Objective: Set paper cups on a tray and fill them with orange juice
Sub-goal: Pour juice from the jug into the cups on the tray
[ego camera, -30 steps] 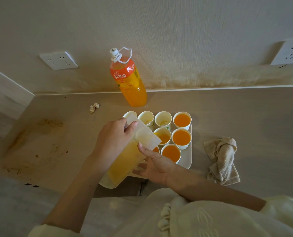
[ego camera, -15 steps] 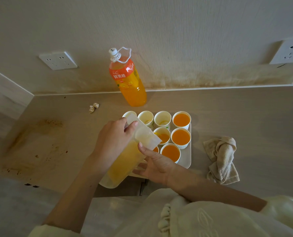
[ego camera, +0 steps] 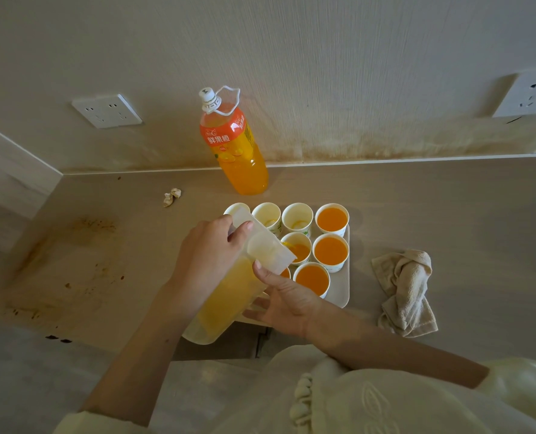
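Observation:
A clear plastic pitcher (ego camera: 229,296) of orange juice is tilted with its spout over the middle cup (ego camera: 298,250), and a thin stream runs into it. My left hand (ego camera: 207,261) grips the pitcher's upper body. My right hand (ego camera: 287,303) steadies it, thumb on the lid's front edge and straight fingers under the body. Several paper cups stand on the pale tray (ego camera: 338,297). Three on the right are full: one at the back (ego camera: 332,219), one in the middle row (ego camera: 330,249), one at the front (ego camera: 312,277). The back-row cups (ego camera: 296,216) look nearly empty.
A large orange juice bottle (ego camera: 238,151), capped, stands against the wall behind the tray. A crumpled beige cloth (ego camera: 406,289) lies right of the tray. A small paper scrap (ego camera: 172,197) lies at the back left. Brown stains (ego camera: 82,264) mark the counter's left side.

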`<state>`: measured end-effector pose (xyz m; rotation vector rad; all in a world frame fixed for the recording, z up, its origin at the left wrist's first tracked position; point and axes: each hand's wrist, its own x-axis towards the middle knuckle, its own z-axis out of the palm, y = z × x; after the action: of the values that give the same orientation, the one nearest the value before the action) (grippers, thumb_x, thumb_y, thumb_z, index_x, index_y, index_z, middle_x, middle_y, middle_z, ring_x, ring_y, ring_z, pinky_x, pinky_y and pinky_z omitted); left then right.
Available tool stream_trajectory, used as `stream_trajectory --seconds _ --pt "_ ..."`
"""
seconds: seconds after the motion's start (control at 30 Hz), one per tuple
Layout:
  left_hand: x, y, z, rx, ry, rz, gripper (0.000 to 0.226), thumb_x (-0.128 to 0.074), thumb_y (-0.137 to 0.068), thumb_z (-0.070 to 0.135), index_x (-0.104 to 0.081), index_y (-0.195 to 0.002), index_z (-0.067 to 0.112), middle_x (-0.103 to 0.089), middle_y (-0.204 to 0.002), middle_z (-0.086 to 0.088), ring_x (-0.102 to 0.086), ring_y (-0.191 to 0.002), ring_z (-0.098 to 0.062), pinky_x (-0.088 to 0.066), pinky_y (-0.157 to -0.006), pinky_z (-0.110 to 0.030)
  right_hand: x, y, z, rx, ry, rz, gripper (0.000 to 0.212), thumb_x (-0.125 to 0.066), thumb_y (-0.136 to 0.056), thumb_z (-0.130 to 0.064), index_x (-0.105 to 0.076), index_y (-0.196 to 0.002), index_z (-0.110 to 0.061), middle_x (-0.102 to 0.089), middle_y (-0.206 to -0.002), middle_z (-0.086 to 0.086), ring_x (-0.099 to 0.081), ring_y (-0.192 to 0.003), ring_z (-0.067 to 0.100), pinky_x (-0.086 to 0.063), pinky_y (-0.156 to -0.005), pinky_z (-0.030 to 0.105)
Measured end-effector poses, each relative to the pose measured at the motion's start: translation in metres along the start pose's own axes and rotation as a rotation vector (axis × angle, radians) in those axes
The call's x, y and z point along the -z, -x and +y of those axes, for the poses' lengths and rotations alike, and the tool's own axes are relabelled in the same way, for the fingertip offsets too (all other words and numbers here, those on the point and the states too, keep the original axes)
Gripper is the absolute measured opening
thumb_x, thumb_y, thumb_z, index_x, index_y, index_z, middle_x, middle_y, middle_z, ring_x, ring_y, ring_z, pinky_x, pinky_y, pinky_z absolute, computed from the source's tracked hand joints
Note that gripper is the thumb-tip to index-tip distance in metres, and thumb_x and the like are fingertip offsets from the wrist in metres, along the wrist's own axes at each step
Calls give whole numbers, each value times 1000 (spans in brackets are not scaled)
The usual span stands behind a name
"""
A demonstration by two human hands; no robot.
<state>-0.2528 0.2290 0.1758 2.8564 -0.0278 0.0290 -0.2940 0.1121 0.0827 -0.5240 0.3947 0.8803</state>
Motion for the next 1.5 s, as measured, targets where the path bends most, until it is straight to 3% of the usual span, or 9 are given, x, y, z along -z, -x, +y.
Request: stream_trajectory --seconds 0.23,0.53,0.7,0.87,1.03,1.17,1.33,1.5 --pt "1 0 -1 6 14 4 50 -51 -95 41 -30 -57 16 -32 -50 5 -30 -45 -14 -22 -47 -31 2 -3 1 7 -6 -16 63 -76 -73 -32 -51 -131 -25 -56 -134 10 -51 -124 33 -46 -100 52" --pt "4 0 0 5 9 -1 49 -49 -95 41 -30 -58 15 -33 -50 4 -31 -46 -15 -22 -48 -32 3 -7 3 11 -7 -41 66 -78 -72 -33 -52 -132 -25 -56 -135 10 -50 -125 33 -42 -105 54" --pt "5 0 -1 2 18 7 50 -50 -95 40 -30 -57 16 -32 -50 5 -31 -46 -14 -21 -48 -31 0 -7 4 9 0 -47 102 -97 -40 -38 -53 -131 -25 -57 -134 10 -51 -123 33 -47 -97 52" --pt "6 0 0 1 11 9 49 -50 -95 40 -30 -56 17 -33 -50 6 -31 -46 -13 -22 -48 -31 -1 -8 3 6 3 -40 109 -98 -35 -39 -52 -132 -25 -57 -134 10 -51 -124 34 -50 -95 51" --pt "8 -1 1 4 -1 11 49 -51 -95 40 -30 -56 19 -32 -51 7 -31 -46 -10 -21 -47 -30 -5 -6 2 2 10 -42 109 -98 -34 -40 -53 -132 -25 -56 -135 9 -52 -123 33 -52 -87 48" --pt "7 -2 1 4 -15 5 49 -50 -95 41 -30 -56 19 -33 -51 6 -31 -46 -10 -20 -47 -30 -5 -7 2 -1 0 -39 107 -98 -35 -40 -53 -131 -24 -57 -134 9 -51 -123 33 -50 -92 50" --pt "5 -4 -1 6 -22 -2 49 -49 -95 42 -31 -57 18 -34 -51 6 -32 -46 -11 -21 -47 -30 -1 -7 2 3 -18 -28 72 -81 -69 -33 -51 -134 -23 -56 -136 10 -50 -125 34 -41 -105 54" --pt "6 -4 0 4 -24 -3 49 -49 -95 42 -30 -57 19 -33 -51 7 -32 -46 -11 -22 -47 -30 -1 -6 1 16 -27 -32 65 -76 -74 -32 -52 -133 -24 -56 -135 10 -50 -125 33 -40 -106 54"
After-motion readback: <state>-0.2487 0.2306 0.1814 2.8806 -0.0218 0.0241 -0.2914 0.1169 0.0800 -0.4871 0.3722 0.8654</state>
